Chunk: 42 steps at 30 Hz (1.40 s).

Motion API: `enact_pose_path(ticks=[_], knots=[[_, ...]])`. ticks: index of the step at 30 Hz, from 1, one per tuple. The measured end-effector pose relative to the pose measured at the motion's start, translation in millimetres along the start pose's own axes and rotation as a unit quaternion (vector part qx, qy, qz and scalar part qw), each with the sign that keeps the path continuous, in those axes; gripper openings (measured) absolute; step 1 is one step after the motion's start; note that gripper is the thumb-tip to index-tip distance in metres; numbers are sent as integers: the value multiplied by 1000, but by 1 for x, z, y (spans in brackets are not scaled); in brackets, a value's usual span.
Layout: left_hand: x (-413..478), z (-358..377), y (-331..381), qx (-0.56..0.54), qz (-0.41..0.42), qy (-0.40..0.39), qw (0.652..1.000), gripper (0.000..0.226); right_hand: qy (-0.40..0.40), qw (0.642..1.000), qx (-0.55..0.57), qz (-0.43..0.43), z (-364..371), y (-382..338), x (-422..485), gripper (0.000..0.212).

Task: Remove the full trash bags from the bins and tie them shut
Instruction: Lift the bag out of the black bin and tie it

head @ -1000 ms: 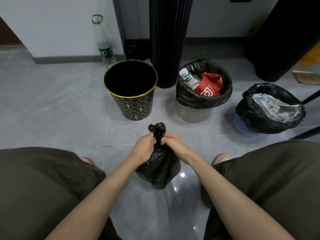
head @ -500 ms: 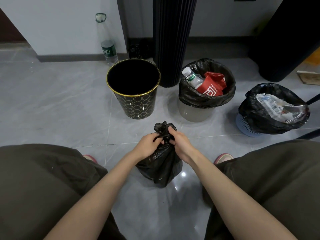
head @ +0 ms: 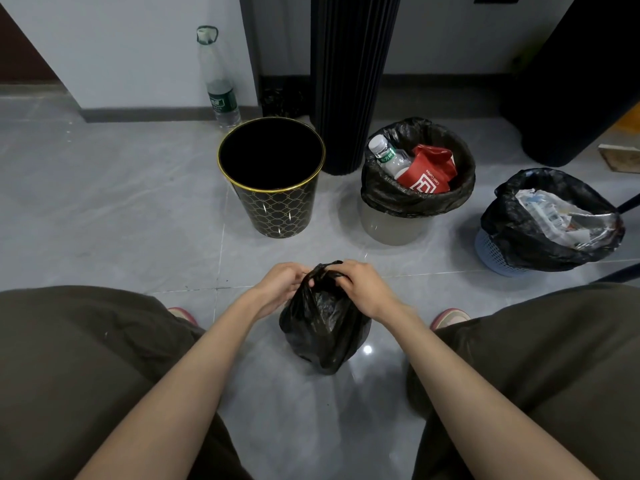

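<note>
A small full black trash bag [head: 323,327] stands on the grey floor between my knees. My left hand [head: 282,287] and my right hand [head: 363,287] both pinch the gathered plastic at its neck, fingers curled around the twisted top. Behind it stands a black bin with a gold rim [head: 272,176], with no liner in it. To its right a clear bin holds a black bag [head: 417,197] with a bottle and a red paper bag. Far right, a blue basket bin carries another stuffed black bag [head: 550,221].
A tall plastic bottle [head: 220,81] leans by the white wall. A black ribbed column [head: 349,81] rises between the two bins. A large dark object [head: 581,81] stands at the back right. My knees and shoes frame the floor on both sides.
The loose tail of the bag's neck, sticking up a second ago, is now pulled down between my hands. My right hand has shifted over the top of the knot.
</note>
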<state>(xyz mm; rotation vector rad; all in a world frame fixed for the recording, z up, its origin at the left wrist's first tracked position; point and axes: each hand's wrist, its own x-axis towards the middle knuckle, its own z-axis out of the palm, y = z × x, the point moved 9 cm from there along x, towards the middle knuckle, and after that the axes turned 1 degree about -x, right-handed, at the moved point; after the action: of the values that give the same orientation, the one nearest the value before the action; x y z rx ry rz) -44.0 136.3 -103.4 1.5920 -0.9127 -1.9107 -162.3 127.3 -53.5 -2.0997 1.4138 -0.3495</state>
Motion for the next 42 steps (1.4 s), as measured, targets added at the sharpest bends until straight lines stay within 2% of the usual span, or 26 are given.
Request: enact_pose_path(ticks=[2, 5, 8, 11, 16, 20, 23, 25, 27, 30, 32, 35, 38, 42], knots=[[-1, 0, -2, 39, 10, 0, 999, 26, 3, 998, 53, 15, 4, 1, -2, 31], [-1, 3, -8, 62, 1, -23, 998, 37, -13, 991, 122, 50, 9, 0, -4, 29], [2, 4, -11, 78, 5, -42, 996, 23, -39, 983, 160, 79, 17, 3, -4, 29], [8, -10, -14, 73, 19, 16, 997, 14, -40, 975, 194, 102, 20, 9, -3, 27], [13, -27, -9, 51, 27, 126, 990, 18, 34, 956, 269, 112, 8, 16, -3, 22], [8, -46, -4, -11, 23, 212, 977, 15, 64, 878, 427, 208, 8, 36, -12, 25], [4, -69, -19, -44, -6, 271, 961, 15, 51, 828, 471, 300, 20, 64, -26, 24], [2, -81, -33, -50, -26, 306, 950, 15, 39, 769, 517, 374, 38, 83, -42, 23], [0, -81, -41, -86, -27, 318, 944, 16, 56, 714, 570, 402, 47, 90, -49, 21], [-2, -68, -24, -149, 15, 297, 943, 13, 85, 704, 615, 345, 34, 76, -34, 25], [-1, -50, -7, -186, 42, 243, 951, 18, 80, 695, 644, 310, 25, 58, -24, 31], [0, -32, 6, -185, 75, 190, 961, 24, 78, 666, 682, 291, 25, 42, -12, 32], [4, -25, 4, -200, 83, 175, 960, 24, 98, 631, 709, 298, 33, 41, -9, 33], [8, -24, -14, -228, 38, 186, 955, 25, 109, 603, 706, 356, 46, 48, -22, 41]])
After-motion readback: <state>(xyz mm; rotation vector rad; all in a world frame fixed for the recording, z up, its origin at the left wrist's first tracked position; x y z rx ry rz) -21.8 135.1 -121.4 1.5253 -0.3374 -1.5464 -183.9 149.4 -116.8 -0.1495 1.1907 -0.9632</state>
